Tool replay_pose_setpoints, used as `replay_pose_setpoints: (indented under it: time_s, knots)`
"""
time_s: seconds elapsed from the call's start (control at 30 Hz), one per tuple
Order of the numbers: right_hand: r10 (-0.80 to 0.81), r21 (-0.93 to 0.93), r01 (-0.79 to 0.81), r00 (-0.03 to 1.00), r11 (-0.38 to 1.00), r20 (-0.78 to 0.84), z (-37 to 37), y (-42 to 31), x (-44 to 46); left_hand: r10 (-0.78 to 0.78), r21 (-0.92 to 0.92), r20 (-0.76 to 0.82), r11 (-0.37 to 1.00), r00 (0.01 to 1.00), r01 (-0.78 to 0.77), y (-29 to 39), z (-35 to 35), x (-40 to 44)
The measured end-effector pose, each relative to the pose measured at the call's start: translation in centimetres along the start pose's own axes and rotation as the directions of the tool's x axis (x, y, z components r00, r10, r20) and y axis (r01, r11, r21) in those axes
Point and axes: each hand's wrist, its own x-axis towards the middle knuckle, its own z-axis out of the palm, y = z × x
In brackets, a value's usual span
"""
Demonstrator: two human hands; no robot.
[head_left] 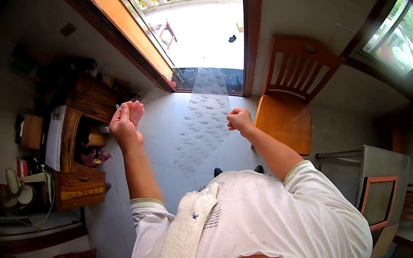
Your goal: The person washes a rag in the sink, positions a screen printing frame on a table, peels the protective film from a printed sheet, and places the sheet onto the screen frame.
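A clear plastic sheet with rows of small dark print (203,114) hangs in front of me, above the pale floor. My right hand (240,120) is closed in a pinch on the sheet's right edge. Away from the sheet, to the left, my left hand (127,119) is raised, its thumb and index finger pressed together and the other fingers loosely curled. Whatever the left pinch holds is too small to make out. A light towel (184,240) lies over the front of my white shirt (258,210).
An open doorway with a dark threshold (234,80) lies ahead. A wooden chair (282,119) stands at the right. On the left are a wooden cabinet (81,188) and a fan (18,196). Panels (386,163) lean at the lower right.
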Motion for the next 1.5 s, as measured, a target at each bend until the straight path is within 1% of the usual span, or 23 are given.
replay_pose_setpoints:
  time_s: [0.13, 0.2, 0.33, 0.4, 0.47, 0.53, 0.63, 0.73, 0.8, 0.83, 0.87, 0.93, 0.97, 1.0, 1.03, 1.1, 1.13, 1.17, 1.27, 1.3, 1.4, 1.47, 1.5]
  knots:
    - [-0.015, -0.054, 0.014, 1.0, 0.998, -0.022, -1.2, 2.0, 0.4, -0.078, -0.054, -0.005, 0.995, 0.997, 0.078, 0.2, -0.5, 0.9]
    - [-0.021, -0.066, 0.02, 1.0, 0.998, -0.019, -1.6, 2.8, 0.3, -0.093, -0.067, -0.024, 0.994, 0.995, 0.091, -0.1, -0.4, 1.1]
    - [0.043, -0.09, -0.051, 0.995, 0.995, -0.092, -3.5, 5.3, 0.8, -0.075, -0.164, -0.087, 0.985, 0.993, 0.06, 0.5, -1.8, 3.0]
    - [0.087, -0.089, -0.1, 0.987, 0.991, -0.138, -5.8, 7.6, 1.1, -0.039, -0.197, -0.134, 0.98, 0.99, 0.012, 2.3, -3.1, 4.3]
    - [0.156, -0.08, -0.175, 0.967, 0.981, -0.2, -8.4, 10.1, 1.3, -0.01, -0.251, -0.138, 0.968, 0.99, -0.025, 3.7, -5.8, 6.4]
    - [0.208, -0.097, -0.236, 0.949, 0.967, -0.239, -10.6, 10.7, 0.2, -0.016, -0.22, -0.164, 0.975, 0.986, -0.021, 5.1, -7.3, 7.6]
    - [0.241, -0.002, -0.25, 0.938, 0.968, -0.248, -12.5, 13.0, -0.1, -0.088, -0.24, -0.143, 0.969, 0.986, 0.052, 5.6, -8.1, 8.4]
    - [0.208, -0.062, -0.227, 0.95, 0.972, -0.233, -13.7, 14.4, 0.0, -0.151, -0.277, -0.164, 0.956, 0.975, 0.102, 5.3, -8.5, 9.0]
    - [0.212, -0.105, -0.249, 0.936, 0.963, -0.283, -14.7, 14.9, 0.1, -0.171, -0.284, -0.178, 0.952, 0.969, 0.116, 4.9, -8.9, 9.4]
    - [0.214, -0.125, -0.263, 0.926, 0.957, -0.311, -15.5, 15.4, 0.1, -0.149, -0.293, -0.18, 0.952, 0.972, 0.092, 4.8, -9.6, 10.0]
    - [0.23, -0.124, -0.288, 0.908, 0.95, -0.349, -16.5, 16.0, -0.2, -0.128, -0.316, -0.192, 0.947, 0.973, 0.062, 5.3, -10.7, 10.6]
    - [0.254, -0.144, -0.35, 0.856, 0.925, -0.45, -19.0, 16.9, -0.3, -0.082, -0.269, -0.245, 0.963, 0.966, 0.013, 7.3, -11.8, 11.0]
    - [0.265, -0.162, -0.395, 0.817, 0.904, -0.512, -20.7, 17.6, -0.9, -0.042, -0.227, -0.241, 0.974, 0.97, -0.014, 8.4, -12.5, 11.0]
    - [0.313, -0.102, -0.432, 0.778, 0.896, -0.545, -23.7, 20.9, 0.3, -0.015, -0.205, -0.262, 0.978, 0.965, -0.04, 9.7, -13.1, 11.0]
    - [0.345, -0.092, -0.478, 0.741, 0.873, -0.577, -26.3, 23.0, 0.6, -0.01, -0.217, -0.226, 0.975, 0.974, -0.041, 10.9, -14.7, 11.7]
    - [0.378, -0.216, -0.619, 0.681, 0.755, -0.627, -31.1, 25.0, -0.4, 0.017, -0.218, -0.243, 0.973, 0.97, -0.072, 13.7, -16.6, 12.3]
    - [0.391, -0.228, -0.659, 0.651, 0.717, -0.651, -32.7, 25.4, -1.1, 0.03, -0.227, -0.253, 0.97, 0.967, -0.089, 15.2, -17.2, 12.3]
    - [0.41, -0.181, -0.67, 0.621, 0.72, -0.668, -33.3, 25.0, -1.9, 0.059, -0.207, -0.256, 0.972, 0.965, -0.115, 16.4, -17.8, 12.3]
    - [0.462, 0.177, -0.512, 0.505, 0.841, -0.729, -30.5, 21.7, -3.0, 0.16, -0.13, -0.26, 0.971, 0.952, -0.199, 19.4, -18.8, 12.2]
    - [0.476, 0.187, -0.506, 0.535, 0.842, -0.698, -29.6, 21.8, -1.6, 0.194, -0.103, -0.245, 0.969, 0.95, -0.224, 20.1, -19.1, 12.3]
    - [0.404, 0.168, -0.388, 0.678, 0.906, -0.614, -23.4, 19.7, 3.1, 0.29, 0.008, -0.192, 0.956, 0.938, -0.294, 22.0, -18.9, 11.9]
    - [0.386, 0.187, -0.338, 0.824, 0.922, -0.414, -18.8, 16.9, 7.0, 0.33, 0.052, -0.176, 0.944, 0.928, -0.326, 22.7, -18.5, 11.9]
    - [0.29, 0.135, -0.259, 0.906, 0.956, -0.307, -16.1, 14.4, 7.9, 0.346, 0.071, -0.164, 0.938, 0.924, -0.339, 23.0, -18.2, 11.8]
